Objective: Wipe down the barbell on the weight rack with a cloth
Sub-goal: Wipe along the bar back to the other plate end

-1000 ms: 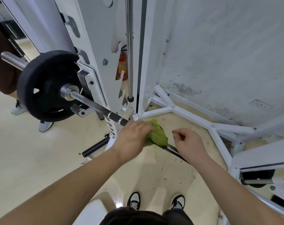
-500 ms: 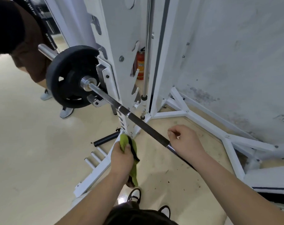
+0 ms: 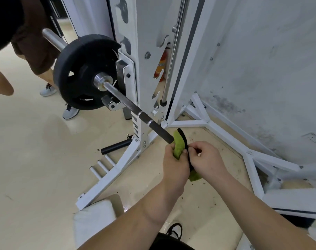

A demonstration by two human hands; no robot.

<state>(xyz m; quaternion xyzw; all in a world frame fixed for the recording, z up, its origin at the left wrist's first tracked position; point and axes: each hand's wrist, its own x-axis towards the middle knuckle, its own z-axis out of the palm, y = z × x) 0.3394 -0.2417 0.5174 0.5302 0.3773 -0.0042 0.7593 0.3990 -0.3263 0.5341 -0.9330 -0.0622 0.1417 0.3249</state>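
1. Head view: the barbell [image 3: 135, 107] sits racked on the white weight rack [image 3: 141, 51]. Its shaft runs from the black weight plate [image 3: 76, 73] down toward you.
2. The green cloth [image 3: 178, 144] is at the near end of the visible shaft, against it, between your hands.
3. Your left hand [image 3: 175, 166] is closed round the cloth, thumb on top. Your right hand [image 3: 206, 159] pinches the cloth's black edge between thumb and fingers.
4. The hands hide the contact, so I can't tell whether the cloth wraps the bar or just rests on it.
5. The cloth looks fuzzy, soft, light and floppy. Bunch it in your palm and curl it round the shaft.
6. The bar is stiff steel, round and heavy with the plate on, so it should stay put in the rack. Don't lift it.
7. The dark section looks rough and will likely drag on the cloth. The chrome sleeve is smooth and should slide easily.
8. The beige floor [image 3: 36, 159] is glossy, with dark specks near the rack base.
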